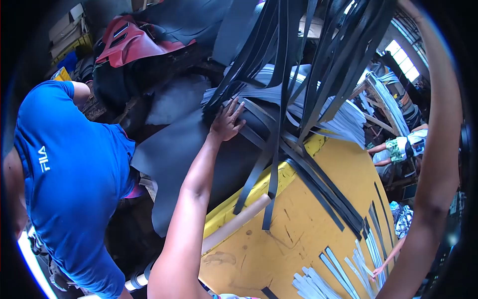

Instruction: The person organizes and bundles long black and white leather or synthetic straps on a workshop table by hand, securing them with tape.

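Note:
My left hand (pixel 228 121) lies with its fingers spread on a bundle of black strips, at the edge of a large black sheet (pixel 184 154). Long black strips (pixel 284 65) hang from the top of the view and fall across the pile to the yellow table (pixel 318 184). My right arm (pixel 438 124) is raised along the right side; its hand is beyond the top edge, so what it holds is hidden. Grey-white strips (pixel 343 117) are stacked behind the hanging ones.
A person in a blue shirt (pixel 74 164) stands close on the left. Another person's hand (pixel 379 271) touches pale strips (pixel 366 264) at the table's lower right. A cardboard-coloured tube (pixel 239 222) lies along the table edge. Red material (pixel 134 42) rests at the back.

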`<state>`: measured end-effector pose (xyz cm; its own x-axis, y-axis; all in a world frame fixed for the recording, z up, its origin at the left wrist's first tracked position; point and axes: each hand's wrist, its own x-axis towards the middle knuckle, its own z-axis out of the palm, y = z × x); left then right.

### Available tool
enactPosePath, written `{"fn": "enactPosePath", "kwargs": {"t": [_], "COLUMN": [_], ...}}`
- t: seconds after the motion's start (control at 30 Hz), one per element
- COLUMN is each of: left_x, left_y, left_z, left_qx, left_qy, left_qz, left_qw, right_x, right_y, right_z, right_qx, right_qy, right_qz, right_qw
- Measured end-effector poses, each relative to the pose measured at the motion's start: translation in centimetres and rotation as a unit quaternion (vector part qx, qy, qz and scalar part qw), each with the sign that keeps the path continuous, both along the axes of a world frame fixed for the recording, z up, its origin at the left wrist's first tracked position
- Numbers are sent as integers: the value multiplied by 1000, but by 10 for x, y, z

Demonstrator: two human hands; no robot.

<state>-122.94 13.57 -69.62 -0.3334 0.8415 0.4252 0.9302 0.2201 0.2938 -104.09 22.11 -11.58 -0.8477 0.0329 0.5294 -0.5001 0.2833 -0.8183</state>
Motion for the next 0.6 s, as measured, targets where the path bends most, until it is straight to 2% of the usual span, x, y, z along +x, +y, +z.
{"fn": "enactPosePath", "kwargs": {"t": [0.1, 0.23, 0.27, 0.3, 0.37, 0.43, 0.5, 0.53, 0.57, 0.6], "left_x": [-9, -18, -18, -24, -31, -28, -28, -28, -26, -22], "left_y": [4, 10, 12, 15, 18, 18, 16, 16, 14, 10], "left_z": [4, -6, -10, -12, -13, -11, -13, -16, -18, -10], "left_qx": [-51, -59, -31, -30, 35, 18, 98, 121, 119, 18], "left_qy": [-24, -131, -74, -70, -250, -246, -254, -192, -195, -157], "left_qz": [3, -1, 22, 23, -6, 22, -6, -10, -12, 36], "left_qw": [998, 990, 997, 997, 968, 969, 962, 974, 974, 987], "right_x": [-2, -6, -7, -11, -12, -11, -10, -9, -8, -7], "right_y": [-2, 0, 2, 3, 4, 1, 2, 3, 4, 5], "right_z": [6, 11, 14, 17, 22, 28, 31, 33, 34, 35], "right_qx": [32, 42, 38, 49, 57, 76, 75, 73, 72, 72], "right_qy": [12, 17, 17, 37, 57, 56, 53, 51, 50, 46], "right_qz": [16, 25, 25, 19, 11, 6, -3, -10, -16, -22], "right_qw": [999, 999, 999, 998, 997, 996, 996, 996, 996, 996]}}
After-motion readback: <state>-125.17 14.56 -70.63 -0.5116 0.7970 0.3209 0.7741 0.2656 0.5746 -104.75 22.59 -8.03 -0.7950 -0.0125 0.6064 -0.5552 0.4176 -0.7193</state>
